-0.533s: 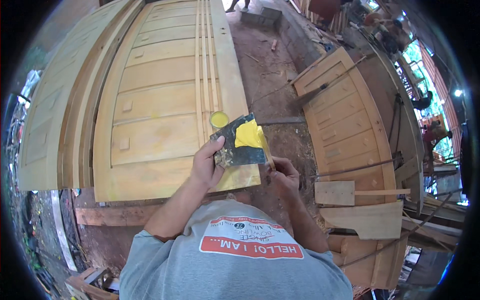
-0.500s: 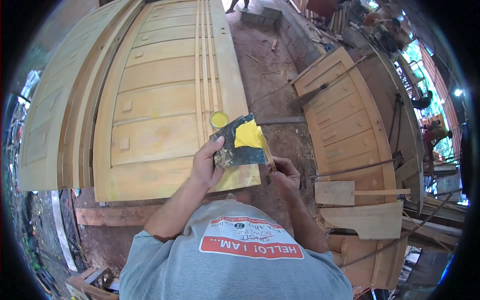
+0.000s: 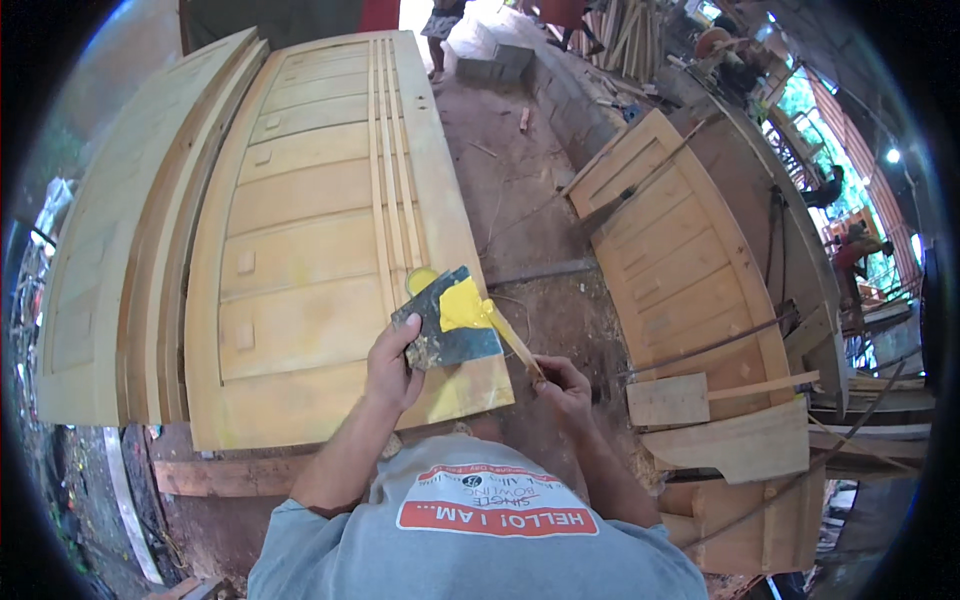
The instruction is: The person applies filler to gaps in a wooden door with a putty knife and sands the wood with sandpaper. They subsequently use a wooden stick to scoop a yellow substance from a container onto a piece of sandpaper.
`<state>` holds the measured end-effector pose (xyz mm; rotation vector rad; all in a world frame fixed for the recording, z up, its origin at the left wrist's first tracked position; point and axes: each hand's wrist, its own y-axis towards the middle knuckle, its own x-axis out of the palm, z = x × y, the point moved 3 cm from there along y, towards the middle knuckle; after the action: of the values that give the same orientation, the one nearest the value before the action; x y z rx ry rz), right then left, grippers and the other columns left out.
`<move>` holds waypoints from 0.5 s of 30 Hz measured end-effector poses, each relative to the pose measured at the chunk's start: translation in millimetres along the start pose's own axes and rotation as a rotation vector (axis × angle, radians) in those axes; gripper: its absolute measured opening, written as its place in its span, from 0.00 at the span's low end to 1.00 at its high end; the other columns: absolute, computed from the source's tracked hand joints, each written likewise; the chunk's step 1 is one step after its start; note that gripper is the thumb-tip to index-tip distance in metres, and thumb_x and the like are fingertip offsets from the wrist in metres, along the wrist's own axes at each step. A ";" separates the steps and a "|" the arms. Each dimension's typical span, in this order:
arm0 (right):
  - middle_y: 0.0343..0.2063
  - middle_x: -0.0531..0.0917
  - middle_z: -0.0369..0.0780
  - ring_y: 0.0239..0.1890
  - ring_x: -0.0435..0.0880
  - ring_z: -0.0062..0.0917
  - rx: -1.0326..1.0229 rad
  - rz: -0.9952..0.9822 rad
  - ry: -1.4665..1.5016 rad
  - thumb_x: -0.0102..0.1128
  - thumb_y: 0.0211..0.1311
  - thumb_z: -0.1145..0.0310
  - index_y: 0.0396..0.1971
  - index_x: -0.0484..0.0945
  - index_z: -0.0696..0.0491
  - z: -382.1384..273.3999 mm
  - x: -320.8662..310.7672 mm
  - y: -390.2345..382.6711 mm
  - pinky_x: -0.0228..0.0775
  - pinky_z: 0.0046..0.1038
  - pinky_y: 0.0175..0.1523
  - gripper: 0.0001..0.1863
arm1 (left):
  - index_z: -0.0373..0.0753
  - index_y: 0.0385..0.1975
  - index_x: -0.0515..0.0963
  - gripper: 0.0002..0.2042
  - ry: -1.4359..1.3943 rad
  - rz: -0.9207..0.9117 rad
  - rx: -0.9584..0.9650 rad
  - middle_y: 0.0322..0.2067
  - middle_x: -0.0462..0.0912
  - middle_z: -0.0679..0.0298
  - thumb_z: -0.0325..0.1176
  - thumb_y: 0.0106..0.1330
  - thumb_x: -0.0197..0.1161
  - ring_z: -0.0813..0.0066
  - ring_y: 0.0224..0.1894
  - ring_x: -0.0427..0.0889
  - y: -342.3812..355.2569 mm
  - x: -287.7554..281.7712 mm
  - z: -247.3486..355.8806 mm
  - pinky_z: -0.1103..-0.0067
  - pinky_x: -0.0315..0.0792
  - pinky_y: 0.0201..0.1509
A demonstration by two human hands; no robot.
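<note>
My left hand (image 3: 392,362) grips a wide metal putty blade (image 3: 452,322) smeared with yellow filler (image 3: 462,303), held flat above the near right corner of a large pale wooden door (image 3: 300,240). My right hand (image 3: 565,388) pinches a thin wooden stick (image 3: 508,336) whose tip rests in the yellow filler on the blade. A small yellow tub (image 3: 420,279) peeks out just behind the blade on the door.
The door lies on a stack of similar doors (image 3: 110,250) at the left. Another panelled door (image 3: 680,270) lies at the right with boards (image 3: 730,440) near it. Dirt floor with sawdust runs between. People stand far back and at the right.
The blade, stick and both hands stay almost as they were; the blade has tipped only slightly.
</note>
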<state>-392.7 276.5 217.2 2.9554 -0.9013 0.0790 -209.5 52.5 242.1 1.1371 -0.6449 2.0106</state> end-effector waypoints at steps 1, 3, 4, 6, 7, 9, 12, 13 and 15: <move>0.47 0.84 0.37 0.49 0.82 0.19 0.017 -0.001 -0.018 0.58 0.61 0.80 0.54 0.78 0.60 2.5 -2.6 0.2 0.74 0.25 0.56 0.20 | 0.31 0.62 0.70 0.21 0.018 -0.001 0.003 0.56 0.81 0.54 0.36 0.75 0.53 0.65 0.56 0.83 1.6 -2.7 0.0 0.69 0.76 0.63; 0.47 0.84 0.37 0.49 0.82 0.19 0.022 -0.001 -0.038 0.57 0.61 0.81 0.54 0.78 0.61 2.1 -7.6 0.3 0.74 0.25 0.56 0.20 | 0.31 0.62 0.70 0.21 0.021 -0.001 0.029 0.56 0.81 0.54 0.36 0.75 0.53 0.65 0.56 0.83 2.3 -5.3 0.6 0.69 0.76 0.62; 0.47 0.84 0.37 0.48 0.82 0.18 0.044 -0.015 -0.070 0.58 0.60 0.80 0.53 0.79 0.60 1.0 -10.0 0.2 0.73 0.25 0.56 0.20 | 0.31 0.62 0.70 0.21 0.019 0.012 0.048 0.56 0.82 0.54 0.36 0.75 0.53 0.65 0.56 0.83 2.9 -5.6 1.5 0.68 0.76 0.62; 0.46 0.84 0.37 0.48 0.82 0.18 0.057 -0.028 -0.102 0.58 0.60 0.80 0.53 0.79 0.60 2.6 -14.2 0.1 0.73 0.24 0.56 0.19 | 0.31 0.62 0.70 0.21 0.016 0.005 0.063 0.55 0.82 0.54 0.36 0.75 0.54 0.64 0.56 0.83 4.7 -4.6 4.4 0.68 0.76 0.63; 0.46 0.84 0.37 0.47 0.82 0.17 0.037 0.003 -0.133 0.58 0.60 0.80 0.53 0.79 0.60 6.1 -17.6 0.6 0.73 0.24 0.55 0.20 | 0.31 0.62 0.70 0.21 0.011 0.009 0.071 0.55 0.82 0.54 0.36 0.75 0.54 0.64 0.56 0.83 5.2 -4.5 5.8 0.68 0.76 0.63; 0.46 0.84 0.36 0.47 0.82 0.17 0.012 0.033 -0.163 0.58 0.60 0.81 0.54 0.78 0.60 5.9 -18.2 5.3 0.73 0.23 0.55 0.20 | 0.31 0.63 0.70 0.21 -0.004 0.008 0.057 0.55 0.82 0.54 0.36 0.75 0.53 0.63 0.56 0.83 7.8 -8.8 5.0 0.68 0.76 0.63; 0.42 0.84 0.35 0.44 0.81 0.16 -0.078 0.105 -0.091 0.60 0.61 0.80 0.53 0.77 0.58 -9.0 -0.3 13.5 0.74 0.22 0.50 0.19 | 0.31 0.63 0.69 0.21 -0.052 -0.003 0.016 0.56 0.81 0.54 0.36 0.75 0.53 0.63 0.56 0.83 5.3 -11.7 -0.5 0.67 0.75 0.64; 0.41 0.83 0.35 0.43 0.81 0.15 -0.124 0.149 -0.174 0.60 0.62 0.80 0.52 0.77 0.57 -23.0 14.2 14.3 0.75 0.22 0.48 0.18 | 0.31 0.63 0.69 0.21 -0.087 -0.018 -0.015 0.56 0.81 0.54 0.36 0.75 0.53 0.62 0.57 0.82 4.0 -11.0 -4.1 0.67 0.75 0.64; 0.39 0.82 0.34 0.41 0.80 0.15 -0.167 0.195 -0.258 0.61 0.62 0.80 0.51 0.76 0.56 -29.1 31.4 18.8 0.75 0.21 0.45 0.17 | 0.31 0.63 0.68 0.21 -0.118 -0.034 -0.028 0.56 0.81 0.53 0.35 0.75 0.53 0.62 0.57 0.82 4.4 -6.6 -10.3 0.67 0.75 0.64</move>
<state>-378.2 245.3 248.9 2.7562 -1.1613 -0.3602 -215.9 54.9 231.1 1.2493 -0.7063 1.9115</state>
